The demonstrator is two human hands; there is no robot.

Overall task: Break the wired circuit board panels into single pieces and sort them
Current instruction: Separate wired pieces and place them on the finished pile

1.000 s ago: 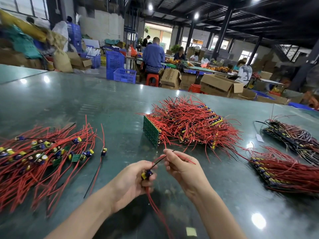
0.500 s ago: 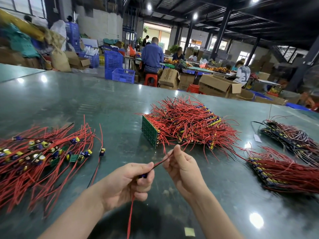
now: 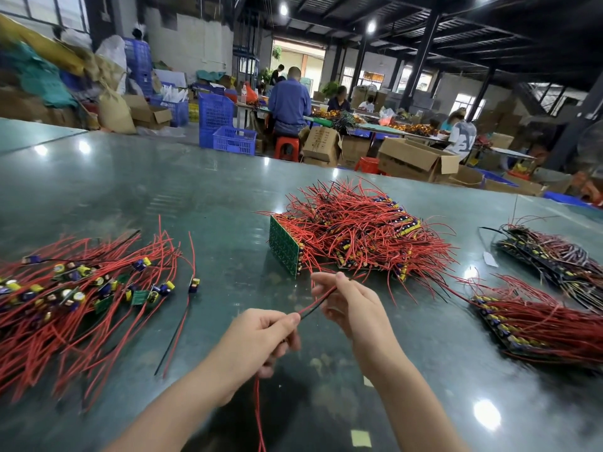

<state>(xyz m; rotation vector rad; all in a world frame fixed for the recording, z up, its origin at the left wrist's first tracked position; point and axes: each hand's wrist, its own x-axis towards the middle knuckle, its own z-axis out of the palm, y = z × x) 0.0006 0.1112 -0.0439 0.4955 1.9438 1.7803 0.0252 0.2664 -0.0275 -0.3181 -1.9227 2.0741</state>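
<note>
Red and black wires (image 3: pixel 318 301) stretch taut between both hands: left hand (image 3: pixel 261 340) curls around the board end, hidden in the fist, right hand (image 3: pixel 346 305) pinches the leads, likely straightening them for sorting. Single pieces (image 3: pixel 81 288) lie left on the tabletop (image 3: pixel 130 190); unbroken panels (image 3: pixel 352 236) piled just beyond, more stacks (image 3: pixel 538 318) right.
</note>
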